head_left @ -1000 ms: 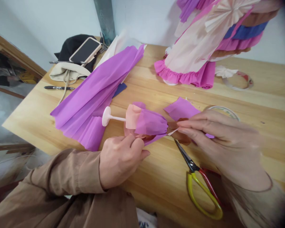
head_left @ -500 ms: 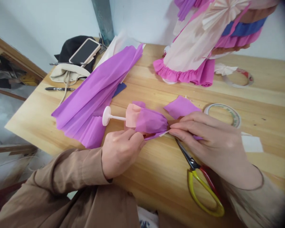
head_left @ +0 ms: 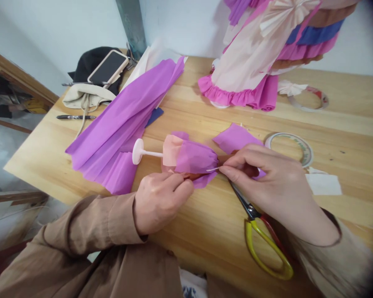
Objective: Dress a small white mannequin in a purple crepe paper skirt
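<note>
- A person in brown sleeves works with both hands over a purple-and-peach paper bundle lying at the centre of a wooden worktop.
- The left hand, at the bundle's 7 o'clock, closes its fingers on the near edge.
- The right hand, between 3 and 4 o'clock, pinches a thin white strip against the gathered end.
- A white stem with a round base juts out toward 9 o'clock.
- Scissors with yellow and red handles rest at 4 o'clock.
- A purple scrap lies at 2 o'clock, a tape roll at 3, a pleated purple sheet at 10.
</note>
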The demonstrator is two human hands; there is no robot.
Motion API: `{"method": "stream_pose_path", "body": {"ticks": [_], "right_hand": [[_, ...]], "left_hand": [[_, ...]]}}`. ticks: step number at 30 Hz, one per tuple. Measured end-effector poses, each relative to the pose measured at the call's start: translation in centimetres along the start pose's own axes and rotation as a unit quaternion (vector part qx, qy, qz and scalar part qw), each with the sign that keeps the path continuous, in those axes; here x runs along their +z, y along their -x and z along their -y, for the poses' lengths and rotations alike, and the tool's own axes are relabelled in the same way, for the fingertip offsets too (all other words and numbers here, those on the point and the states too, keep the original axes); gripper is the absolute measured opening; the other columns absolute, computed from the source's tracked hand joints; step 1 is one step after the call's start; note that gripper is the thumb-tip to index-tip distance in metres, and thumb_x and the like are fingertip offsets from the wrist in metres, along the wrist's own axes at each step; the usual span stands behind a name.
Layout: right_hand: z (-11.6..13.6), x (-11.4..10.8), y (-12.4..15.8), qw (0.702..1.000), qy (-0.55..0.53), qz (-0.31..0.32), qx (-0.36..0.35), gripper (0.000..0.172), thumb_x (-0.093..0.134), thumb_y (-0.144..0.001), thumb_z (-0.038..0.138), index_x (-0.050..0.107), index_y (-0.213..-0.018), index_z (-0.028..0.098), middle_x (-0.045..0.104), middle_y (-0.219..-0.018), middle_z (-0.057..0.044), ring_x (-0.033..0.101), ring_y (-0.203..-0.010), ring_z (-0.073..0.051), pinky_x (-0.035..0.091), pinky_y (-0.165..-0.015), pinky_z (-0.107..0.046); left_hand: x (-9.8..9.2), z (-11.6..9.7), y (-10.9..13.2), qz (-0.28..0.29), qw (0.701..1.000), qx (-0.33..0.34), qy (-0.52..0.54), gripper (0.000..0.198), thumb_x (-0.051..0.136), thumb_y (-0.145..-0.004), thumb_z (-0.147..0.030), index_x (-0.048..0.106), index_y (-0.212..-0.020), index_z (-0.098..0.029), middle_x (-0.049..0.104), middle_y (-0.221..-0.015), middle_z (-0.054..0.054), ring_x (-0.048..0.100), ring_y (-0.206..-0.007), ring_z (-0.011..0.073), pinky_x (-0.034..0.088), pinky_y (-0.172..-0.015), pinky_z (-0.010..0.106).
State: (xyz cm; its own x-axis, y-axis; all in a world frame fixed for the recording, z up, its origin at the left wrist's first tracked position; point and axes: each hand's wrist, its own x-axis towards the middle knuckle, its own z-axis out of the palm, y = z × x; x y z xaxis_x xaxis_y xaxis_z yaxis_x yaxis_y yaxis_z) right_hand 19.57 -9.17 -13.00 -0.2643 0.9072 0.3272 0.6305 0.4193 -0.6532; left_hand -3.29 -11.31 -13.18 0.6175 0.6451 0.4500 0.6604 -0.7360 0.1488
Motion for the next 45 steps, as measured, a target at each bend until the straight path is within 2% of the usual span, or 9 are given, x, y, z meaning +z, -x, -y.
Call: {"method": "stream_pose_path", "body": {"ticks": [5,12,19,23,30,34,36,40,45], "right_hand": [[-0.2,0.0,0.1,1.0,-0.021,0.006,0.02,0.017,0.067,-0.087,0.018,0.063,-0.071,0.023,0.063,-0.067,-0.001,0.052,-0.052,-0.012,0.041,-0.043,-0.026],[-0.2,-0.3,-0.1,1.0,-0.023,0.006,-0.005,0.013,0.065,-0.088,0.015,0.066,-0.076,0.022,0.065,-0.07,-0.001,0.056,-0.055,-0.012,0.041,-0.045,-0.025],[-0.3,-0.9,-0.4,0.971,-0.041,0.16,-0.173,0.019,0.058,-0.093,0.011,0.07,-0.105,0.019,0.067,-0.089,-0.006,0.067,-0.08,-0.016,0.054,-0.067,-0.027],[-0.6,-0.9,-0.4,0.957,0.001,0.206,-0.206,0.018,0.053,-0.094,0.011,0.069,-0.099,0.017,0.063,-0.085,-0.006,0.064,-0.074,-0.015,0.051,-0.063,-0.027],[-0.7,-1.5,-0.2,0.947,0.063,0.218,-0.225,0.019,0.053,-0.095,0.018,0.063,-0.078,0.017,0.059,-0.074,-0.003,0.056,-0.062,-0.014,0.044,-0.057,-0.027],[-0.7,-1.4,-0.2,0.951,0.06,0.194,-0.235,0.014,0.053,-0.095,0.016,0.067,-0.098,0.015,0.062,-0.08,-0.005,0.061,-0.069,-0.016,0.046,-0.059,-0.028],[-0.6,-1.2,-0.2,0.949,0.075,0.188,-0.241,0.015,0.054,-0.095,0.017,0.068,-0.099,0.015,0.062,-0.081,-0.005,0.061,-0.07,-0.017,0.046,-0.06,-0.029],[-0.5,-1.1,-0.5,0.948,0.095,0.179,-0.247,0.018,0.053,-0.096,0.018,0.067,-0.084,0.017,0.061,-0.079,-0.006,0.06,-0.069,-0.017,0.047,-0.061,-0.031],[-0.7,-0.9,-0.6,0.956,0.086,0.154,-0.234,0.016,0.055,-0.095,0.017,0.067,-0.085,0.018,0.065,-0.081,-0.006,0.063,-0.072,-0.018,0.049,-0.061,-0.031]], "left_hand": [[-0.2,0.1,-0.2,0.002,0.999,0.033,-0.011,0.03,0.046,-0.096,-0.007,0.063,-0.073,-0.016,0.056,-0.059,-0.002,0.045,-0.051,0.0103,0.036,-0.05,0.026],[-0.4,0.2,-0.3,0.034,0.994,0.102,0.006,0.033,0.043,-0.097,-0.008,0.06,-0.07,-0.016,0.054,-0.059,-0.001,0.048,-0.054,0.0111,0.038,-0.05,0.026],[-0.4,0.3,-0.4,0.045,0.993,0.111,0.008,0.027,0.047,-0.094,-0.007,0.06,-0.071,-0.015,0.054,-0.059,-0.001,0.05,-0.056,0.0114,0.041,-0.049,0.026],[-0.5,0.3,-0.4,0.044,0.993,0.108,0.003,0.027,0.047,-0.094,-0.007,0.059,-0.071,-0.016,0.054,-0.059,-0.002,0.05,-0.055,0.011,0.041,-0.05,0.026],[-0.4,0.3,-0.3,0.04,0.995,0.095,0.009,0.031,0.044,-0.095,-0.006,0.058,-0.069,-0.016,0.055,-0.059,-0.001,0.05,-0.055,0.0115,0.039,-0.05,0.027],[-0.5,0.3,-0.3,0.043,0.994,0.097,0.009,0.028,0.049,-0.094,-0.008,0.059,-0.07,-0.016,0.055,-0.06,-0.002,0.05,-0.055,0.0113,0.04,-0.05,0.026],[-0.6,0.2,-0.3,0.036,0.995,0.094,0.006,0.027,0.049,-0.094,-0.008,0.06,-0.071,-0.016,0.054,-0.059,-0.002,0.049,-0.054,0.0107,0.04,-0.049,0.026],[-0.3,0.2,-0.1,-0.005,0.999,0.043,0.005,0.026,0.049,-0.095,-0.009,0.063,-0.074,-0.016,0.059,-0.062,-0.002,0.052,-0.056,0.0089,0.045,-0.053,0.022],[0.1,0.4,0.3,-0.028,0.999,-0.036,0.02,0.023,0.05,-0.095,-0.012,0.066,-0.078,-0.017,0.066,-0.068,-0.001,0.06,-0.062,0.0086,0.05,-0.058,0.02]]}}
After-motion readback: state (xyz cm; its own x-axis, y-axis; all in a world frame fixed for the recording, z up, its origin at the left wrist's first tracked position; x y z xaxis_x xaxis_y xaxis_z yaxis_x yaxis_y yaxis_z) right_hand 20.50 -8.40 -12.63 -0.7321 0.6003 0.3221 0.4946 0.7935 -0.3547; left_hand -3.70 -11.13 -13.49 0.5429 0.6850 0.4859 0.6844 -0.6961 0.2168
